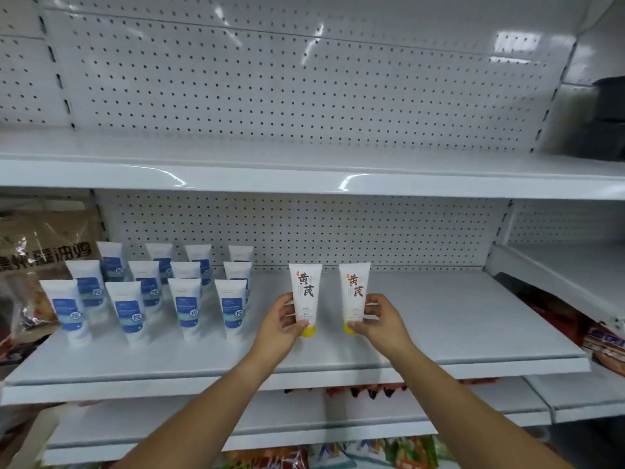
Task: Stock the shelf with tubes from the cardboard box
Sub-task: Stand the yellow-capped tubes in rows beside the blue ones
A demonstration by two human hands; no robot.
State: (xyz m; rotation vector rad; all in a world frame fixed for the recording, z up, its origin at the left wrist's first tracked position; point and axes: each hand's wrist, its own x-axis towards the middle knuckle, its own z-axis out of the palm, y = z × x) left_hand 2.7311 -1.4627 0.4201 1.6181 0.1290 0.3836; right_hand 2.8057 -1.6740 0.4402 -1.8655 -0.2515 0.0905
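Over the middle shelf (pixel 439 333) I hold two white tubes with yellow caps and dark Chinese lettering, caps down. My left hand (pixel 280 323) grips the left tube (pixel 305 296) near its cap. My right hand (pixel 380 321) grips the right tube (pixel 354 292) the same way. Both tubes stand upright, side by side and apart. I cannot tell whether their caps touch the shelf. Several white tubes with blue labels (pixel 189 309) stand in rows on the shelf's left part. The cardboard box is out of view.
A brown printed bag (pixel 44 252) sits at the far left of the shelf. The upper shelf (pixel 304 174) juts out overhead, with dark bins (pixel 605 120) at its right end. Packaged goods (pixel 605 343) lie on lower shelves to the right and below.
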